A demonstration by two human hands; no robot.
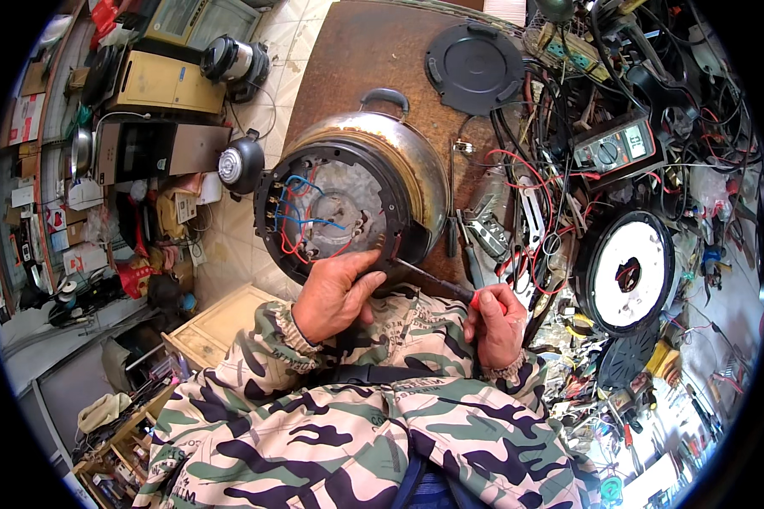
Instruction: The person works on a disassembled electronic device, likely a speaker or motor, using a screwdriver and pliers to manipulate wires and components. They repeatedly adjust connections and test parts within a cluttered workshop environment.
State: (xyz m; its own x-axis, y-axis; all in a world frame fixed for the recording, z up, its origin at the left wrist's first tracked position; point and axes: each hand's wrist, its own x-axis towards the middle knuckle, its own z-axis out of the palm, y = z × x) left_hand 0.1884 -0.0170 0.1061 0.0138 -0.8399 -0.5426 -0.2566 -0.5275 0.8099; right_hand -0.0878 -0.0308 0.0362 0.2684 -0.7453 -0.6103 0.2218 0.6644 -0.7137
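Observation:
An electric pot (pixel 424 170) lies tipped on the table, its open underside towards me. Blue wires (pixel 301 204) and red wires (pixel 293 242) cross the grey metal inside its black base ring (pixel 390 191). My left hand (pixel 335 295) is closed at the ring's near edge, with index finger and thumb gripping the rim. In my right hand (pixel 497 327) is a screwdriver (pixel 437 282), its red handle mostly covered by the fingers. The shaft points up and left, with its tip by the ring's lower right edge; whether it touches a screw cannot be made out.
A round black cover (pixel 475 68) lies at the table's far side. To the right are a multimeter (pixel 609 153), tangled cables, hand tools and a black ring with a white face (pixel 628 271). At left, a wooden drawer cabinet (pixel 216 327) and a small dark pot (pixel 241 164) stand beyond the table.

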